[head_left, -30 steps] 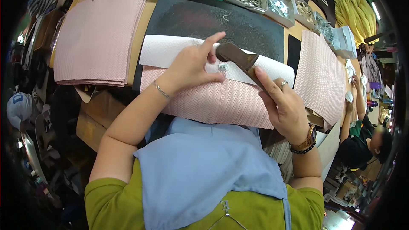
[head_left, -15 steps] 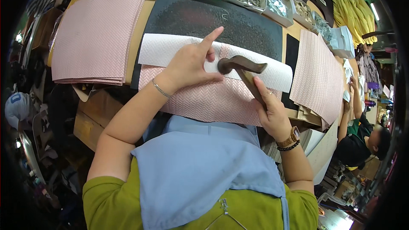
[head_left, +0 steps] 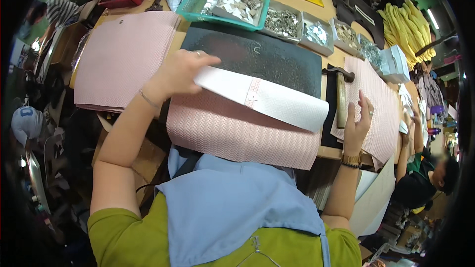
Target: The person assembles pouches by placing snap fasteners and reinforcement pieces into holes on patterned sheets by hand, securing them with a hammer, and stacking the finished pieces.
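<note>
A pink herringbone-textured sheet (head_left: 237,131) lies before me, its white-backed far edge (head_left: 287,103) folded toward me. Across the middle of the fold runs a short patterned strip (head_left: 252,93). My left hand (head_left: 180,73) grips the fold's left end, which is raised; the index finger points out and the thumb is hidden. To the right, my right hand (head_left: 358,126) is empty, with its fingers apart and pointing up. Just left of it a hammer with a wooden handle (head_left: 341,101) lies at the edge of the right pink stack.
Under the sheet is a dark, worn board (head_left: 282,62). Pink sheets are stacked at left (head_left: 123,62) and right (head_left: 378,111). Behind stand a teal basket (head_left: 193,12) and several boxes of small metal parts (head_left: 283,22). Another person (head_left: 420,180) works at far right.
My right hand has let go of the hammer, which now lies at the right. My left hand has moved left to the fold's end, and the fold has risen there.
</note>
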A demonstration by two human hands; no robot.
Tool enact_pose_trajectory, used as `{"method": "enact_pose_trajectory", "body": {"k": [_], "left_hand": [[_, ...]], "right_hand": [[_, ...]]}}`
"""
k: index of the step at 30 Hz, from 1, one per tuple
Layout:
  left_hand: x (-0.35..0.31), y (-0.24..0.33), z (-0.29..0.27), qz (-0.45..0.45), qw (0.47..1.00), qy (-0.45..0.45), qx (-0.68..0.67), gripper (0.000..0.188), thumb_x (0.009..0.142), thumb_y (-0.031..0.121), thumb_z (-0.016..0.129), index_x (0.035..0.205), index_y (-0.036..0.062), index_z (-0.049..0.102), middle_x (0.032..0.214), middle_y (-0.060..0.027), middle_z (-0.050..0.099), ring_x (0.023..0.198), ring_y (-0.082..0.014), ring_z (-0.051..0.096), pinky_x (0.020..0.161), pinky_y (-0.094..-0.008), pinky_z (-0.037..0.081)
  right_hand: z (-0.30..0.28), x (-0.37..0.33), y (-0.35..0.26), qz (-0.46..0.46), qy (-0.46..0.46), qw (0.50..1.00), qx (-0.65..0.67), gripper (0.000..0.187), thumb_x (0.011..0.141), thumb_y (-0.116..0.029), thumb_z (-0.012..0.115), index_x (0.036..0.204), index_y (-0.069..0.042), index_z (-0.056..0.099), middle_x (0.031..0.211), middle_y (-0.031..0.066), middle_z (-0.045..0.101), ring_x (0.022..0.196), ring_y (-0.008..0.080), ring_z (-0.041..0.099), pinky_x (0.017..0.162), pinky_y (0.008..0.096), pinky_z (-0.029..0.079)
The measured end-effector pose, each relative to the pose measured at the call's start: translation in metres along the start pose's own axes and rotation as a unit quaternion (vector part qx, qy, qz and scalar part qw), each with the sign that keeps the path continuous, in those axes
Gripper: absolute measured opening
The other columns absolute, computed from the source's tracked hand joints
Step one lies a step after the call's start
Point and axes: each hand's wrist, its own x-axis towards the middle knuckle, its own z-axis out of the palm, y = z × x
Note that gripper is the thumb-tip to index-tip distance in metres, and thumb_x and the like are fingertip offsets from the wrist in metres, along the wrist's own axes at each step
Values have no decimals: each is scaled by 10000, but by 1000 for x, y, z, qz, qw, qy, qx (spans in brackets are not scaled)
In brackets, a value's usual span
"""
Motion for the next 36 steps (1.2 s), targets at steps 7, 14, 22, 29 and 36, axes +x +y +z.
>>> {"method": "enact_pose_trajectory", "body": {"k": [7,14,22,29,36], "left_hand": [[-27,-82,-4,-364,837,1,-408,381,996,227,741,1299,6,675,943,21,701,787,-47,587,697,-228,490],[-55,7,23,-264,869,97,-406,394,963,51,722,1343,-19,644,1130,-52,713,1037,-131,672,925,-258,532],[-81,-18,-97,-359,837,252,-327,484,922,-111,530,1362,8,694,1233,-87,761,1057,-109,695,947,-277,547],[-161,-215,-161,-468,816,25,339,846,871,601,731,1552,146,516,1662,-242,364,1551,-396,318,1206,-553,337],[-191,-242,-41,-612,788,23,63,1131,798,897,589,1692,278,274,1762,-231,104,1622,-459,71,1216,-759,87]], "right_hand": [[15,-14,-76,-133,-12,987,87,384,907,-53,789,1277,7,704,1272,189,646,1191,349,624,1031,443,496],[35,-33,-79,-61,-91,986,123,357,858,-4,800,1208,-34,734,1230,172,655,1148,352,630,983,437,509],[7,-7,-13,-73,-37,997,-14,323,922,-44,770,1237,-1,715,1242,207,674,1170,370,642,1026,459,490],[-43,-13,150,73,-99,983,-134,619,989,-308,728,1529,-64,547,1575,249,503,1460,400,479,1192,500,364],[-30,-20,161,153,-176,935,-266,830,973,-497,696,1659,-171,364,1705,214,329,1577,382,313,1263,543,232]]}}
